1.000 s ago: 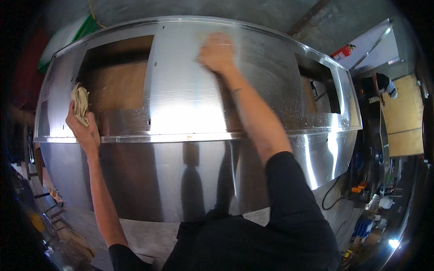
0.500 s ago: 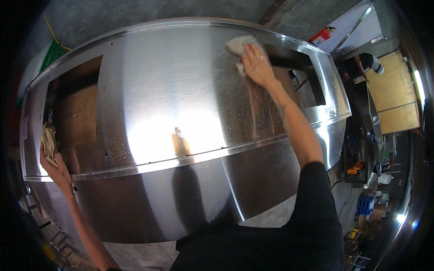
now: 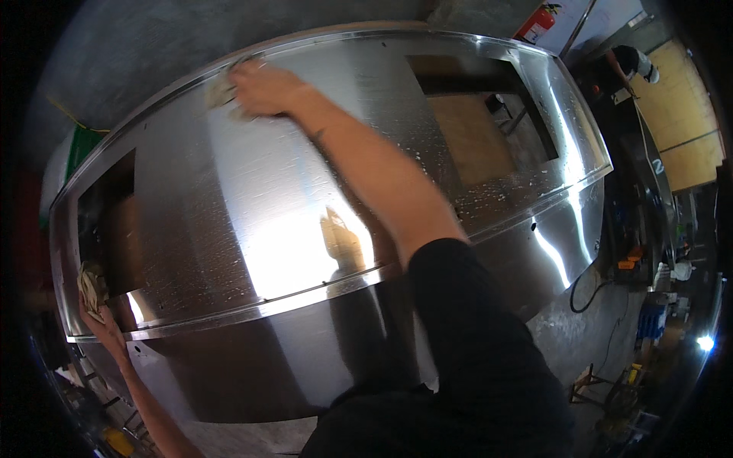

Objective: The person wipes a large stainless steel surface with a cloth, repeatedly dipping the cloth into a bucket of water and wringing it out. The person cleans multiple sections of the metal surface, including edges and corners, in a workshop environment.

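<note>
A large stainless steel countertop [image 3: 179, 229] with a raised rim spreads before me, wet with streaks and droplets. My right hand [image 3: 263, 88] presses a pale cloth [image 3: 220, 93] against its surface near the far rim, left of the middle; the fingers are slightly blurred. At the near left corner, my left hand [image 3: 105, 328] grips a crumpled beige cloth [image 3: 92, 290] beside the left rectangular cutout [image 3: 111, 229]. A second rectangular cutout [image 3: 481, 137] lies at the right, with brown board visible through it.
A steel front panel [image 3: 252, 366] drops below the near edge. Against the far right wall is a red fire extinguisher [image 3: 539, 23]. Another person [image 3: 630, 65] is at the far right near a wooden board [image 3: 683, 122]. A green object [image 3: 82, 149] stands beyond the left rim.
My right hand has swept the pale cloth leftward across the steel, from beside the right cutout to left of the middle. My left hand still holds its cloth at the near left corner.
</note>
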`<state>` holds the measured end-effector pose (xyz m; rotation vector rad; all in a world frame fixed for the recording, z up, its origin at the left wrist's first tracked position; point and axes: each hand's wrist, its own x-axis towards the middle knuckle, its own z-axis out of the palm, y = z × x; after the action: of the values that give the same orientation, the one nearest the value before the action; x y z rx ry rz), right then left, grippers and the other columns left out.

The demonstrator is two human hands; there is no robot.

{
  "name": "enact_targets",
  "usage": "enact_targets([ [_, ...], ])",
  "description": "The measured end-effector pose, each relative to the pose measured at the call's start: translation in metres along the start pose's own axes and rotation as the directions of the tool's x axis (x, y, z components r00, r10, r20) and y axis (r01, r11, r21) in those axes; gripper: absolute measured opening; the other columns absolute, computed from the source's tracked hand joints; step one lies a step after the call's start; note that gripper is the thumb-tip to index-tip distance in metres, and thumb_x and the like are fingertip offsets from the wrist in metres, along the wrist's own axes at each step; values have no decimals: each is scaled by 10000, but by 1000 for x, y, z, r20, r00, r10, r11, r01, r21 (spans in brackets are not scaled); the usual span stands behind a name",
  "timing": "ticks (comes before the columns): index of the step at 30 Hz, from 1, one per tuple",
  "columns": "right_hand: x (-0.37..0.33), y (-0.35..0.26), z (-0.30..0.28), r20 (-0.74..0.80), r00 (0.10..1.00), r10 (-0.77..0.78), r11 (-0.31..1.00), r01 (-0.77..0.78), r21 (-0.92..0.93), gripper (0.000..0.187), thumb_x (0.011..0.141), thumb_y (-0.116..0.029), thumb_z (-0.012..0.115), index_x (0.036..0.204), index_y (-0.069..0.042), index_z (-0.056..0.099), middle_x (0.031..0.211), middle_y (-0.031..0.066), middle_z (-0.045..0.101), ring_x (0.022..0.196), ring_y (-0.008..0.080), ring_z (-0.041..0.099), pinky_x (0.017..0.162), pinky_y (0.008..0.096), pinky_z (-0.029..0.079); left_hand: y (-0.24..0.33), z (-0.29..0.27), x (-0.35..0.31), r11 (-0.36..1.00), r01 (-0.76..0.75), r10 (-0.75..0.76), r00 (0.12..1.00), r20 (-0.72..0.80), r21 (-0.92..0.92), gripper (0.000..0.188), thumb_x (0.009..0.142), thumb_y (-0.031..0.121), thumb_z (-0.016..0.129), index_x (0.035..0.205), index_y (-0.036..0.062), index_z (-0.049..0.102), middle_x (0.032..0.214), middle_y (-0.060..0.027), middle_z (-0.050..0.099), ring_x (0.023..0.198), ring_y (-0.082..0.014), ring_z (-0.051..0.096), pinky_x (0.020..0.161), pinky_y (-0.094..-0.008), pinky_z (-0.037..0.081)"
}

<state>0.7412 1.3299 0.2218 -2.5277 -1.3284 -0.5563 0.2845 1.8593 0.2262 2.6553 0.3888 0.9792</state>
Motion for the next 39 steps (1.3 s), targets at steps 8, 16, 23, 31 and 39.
enact_targets([
  [8,-225,251,-132,-41,972,231,935,-234,-268,498,869,-106,727,1355,-63,622,1274,171,643,1180,385,617,1053,511,482,2,-26,-19,991,20,-23,1000,17,135,617,1083,299,529,1596,-5,370,1579,-223,439,1467,-361,421,1223,-457,304],
  [16,-222,282,-124,-99,751,653,697,-647,-309,476,857,-161,754,1302,-42,639,1275,210,640,1223,417,611,1037,521,489,-10,-12,-16,996,77,-79,996,46,46,597,1065,199,526,1595,-19,359,1584,-221,429,1467,-350,425,1229,-439,307],
  [23,-90,133,-115,124,967,221,963,-236,126,403,928,24,591,1321,-37,650,1281,226,674,1196,431,636,1026,474,522,-8,-24,-25,999,25,-24,1000,-20,43,623,1033,162,564,1597,-10,362,1572,-216,447,1465,-356,432,1228,-454,315],
  [31,-56,54,-54,-97,951,295,931,-308,-195,355,1034,-281,520,1250,-55,686,1288,215,668,1180,436,622,1061,580,429,66,-26,-13,999,50,-52,992,-111,-18,584,1003,116,584,1549,-5,418,1447,-235,499,1350,-373,513,1164,-445,392],
  [39,61,-84,39,-178,943,281,942,-306,-134,389,1006,-258,558,1291,-14,657,1319,267,605,1214,471,556,1070,547,441,99,-41,-15,909,207,-257,962,-93,-363,581,976,72,580,1533,8,429,1422,-249,486,1325,-387,520,1121,-473,417],
])
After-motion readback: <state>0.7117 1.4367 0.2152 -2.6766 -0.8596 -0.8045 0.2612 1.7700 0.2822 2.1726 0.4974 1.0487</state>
